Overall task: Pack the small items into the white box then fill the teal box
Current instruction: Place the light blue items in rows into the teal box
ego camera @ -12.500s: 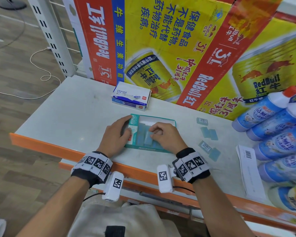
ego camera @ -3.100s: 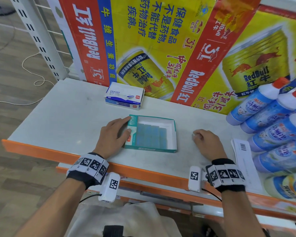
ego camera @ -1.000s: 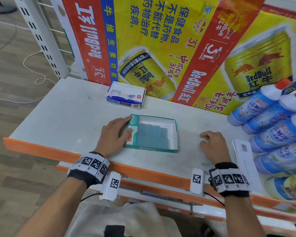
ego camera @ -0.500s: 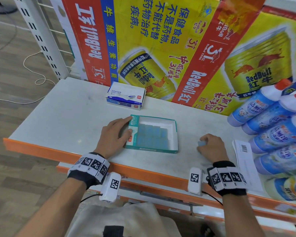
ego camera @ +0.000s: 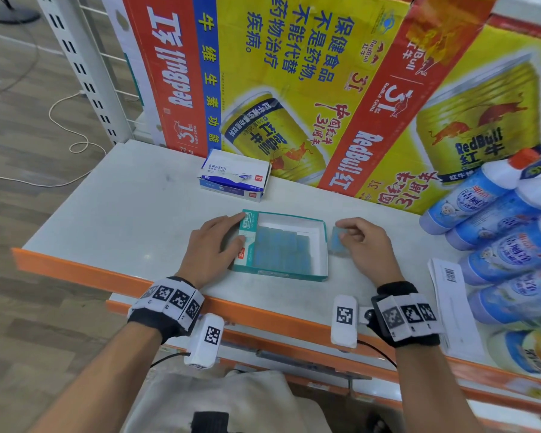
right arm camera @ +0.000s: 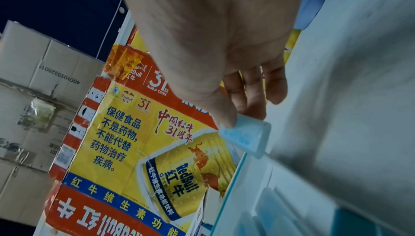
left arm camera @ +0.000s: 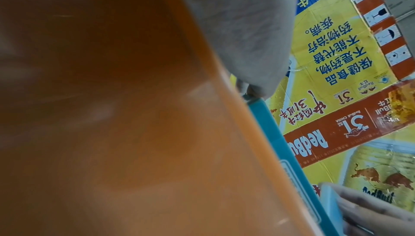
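The teal box [ego camera: 320, 245] lies open on the shelf, its white inside lined with several blue erasers [ego camera: 278, 248]. My left hand [ego camera: 228, 235] rests against its left end, index finger along the far corner and thumb on the printed flap. My right hand [ego camera: 349, 229] pinches one blue eraser [ego camera: 336, 243] just outside the box's right wall. The right wrist view shows that eraser [right arm camera: 247, 137] between thumb and fingers above the box rim [right arm camera: 229, 195]. In the left wrist view the teal wall [left arm camera: 289, 151] and the held eraser [left arm camera: 330, 202] show. A closed white eraser box [ego camera: 235, 175] stands behind.
Red Bull cartons [ego camera: 294, 89] wall off the back of the shelf. Blue and white bottles [ego camera: 497, 239] lie stacked at the right, with a barcoded paper [ego camera: 450, 295] in front of them. The orange shelf edge [ego camera: 75, 270] runs along the front.
My right hand has lifted a blue eraser off the shelf at the right and carried it left to the teal box's right wall. The left hand has stayed put.
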The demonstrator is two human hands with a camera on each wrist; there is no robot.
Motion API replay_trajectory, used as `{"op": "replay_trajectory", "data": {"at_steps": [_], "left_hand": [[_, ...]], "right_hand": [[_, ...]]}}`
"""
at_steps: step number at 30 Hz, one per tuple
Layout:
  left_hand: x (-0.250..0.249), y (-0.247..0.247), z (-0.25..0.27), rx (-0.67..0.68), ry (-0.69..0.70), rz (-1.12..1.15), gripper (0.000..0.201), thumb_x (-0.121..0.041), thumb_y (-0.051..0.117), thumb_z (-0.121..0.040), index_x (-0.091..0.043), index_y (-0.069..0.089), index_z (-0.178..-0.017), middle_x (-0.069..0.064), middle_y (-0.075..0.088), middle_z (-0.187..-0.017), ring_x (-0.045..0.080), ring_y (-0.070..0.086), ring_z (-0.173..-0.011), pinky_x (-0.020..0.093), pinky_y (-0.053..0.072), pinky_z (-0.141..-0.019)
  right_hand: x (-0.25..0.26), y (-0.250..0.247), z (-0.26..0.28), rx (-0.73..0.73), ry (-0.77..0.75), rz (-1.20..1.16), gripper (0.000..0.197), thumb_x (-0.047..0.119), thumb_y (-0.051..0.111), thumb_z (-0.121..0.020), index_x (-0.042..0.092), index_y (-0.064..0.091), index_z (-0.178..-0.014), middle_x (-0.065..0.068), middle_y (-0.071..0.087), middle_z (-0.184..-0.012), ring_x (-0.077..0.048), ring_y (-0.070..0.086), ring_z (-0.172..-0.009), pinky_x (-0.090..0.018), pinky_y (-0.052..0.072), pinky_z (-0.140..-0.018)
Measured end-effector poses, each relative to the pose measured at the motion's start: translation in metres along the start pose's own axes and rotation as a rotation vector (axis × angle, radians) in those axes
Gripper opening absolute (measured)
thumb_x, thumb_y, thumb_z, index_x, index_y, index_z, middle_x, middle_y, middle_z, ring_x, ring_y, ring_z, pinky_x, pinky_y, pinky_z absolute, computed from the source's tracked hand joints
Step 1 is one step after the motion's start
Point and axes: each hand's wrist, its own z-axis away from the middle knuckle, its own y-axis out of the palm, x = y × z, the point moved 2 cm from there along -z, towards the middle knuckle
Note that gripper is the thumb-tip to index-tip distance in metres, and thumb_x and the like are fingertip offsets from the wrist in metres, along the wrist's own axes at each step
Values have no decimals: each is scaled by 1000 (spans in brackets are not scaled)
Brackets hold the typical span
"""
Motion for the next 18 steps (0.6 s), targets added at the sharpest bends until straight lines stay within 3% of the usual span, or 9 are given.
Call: {"op": "replay_trajectory", "data": {"at_steps": [8,12,18], "left_hand": [[-1,-1,1,9,-3,16,54,-46,38,-88,-32,41,-139,-7,51,-136,13,43,-126,45,38,-103],[0,0,1,5,-5,12,54,-46,38,-88,-33,40,-140,-8,51,-136,11,42,-126,39,35,-103],[0,0,1,6,-7,15,54,-46,38,-88,-33,40,-139,-8,50,-136,11,42,-126,41,37,-104]], "right_hand": [[13,24,-6,14,-29,5,12,2,57,-87,12,61,-93,0,57,-83,-2,49,-68,-1,38,-62],[16,34,-8,48,-35,31,10,3,56,-88,9,61,-95,-1,57,-84,-2,48,-67,0,37,-60],[15,43,-11,85,-45,99,12,5,55,-88,11,63,-95,-1,61,-88,-3,50,-70,1,37,-60]]}}
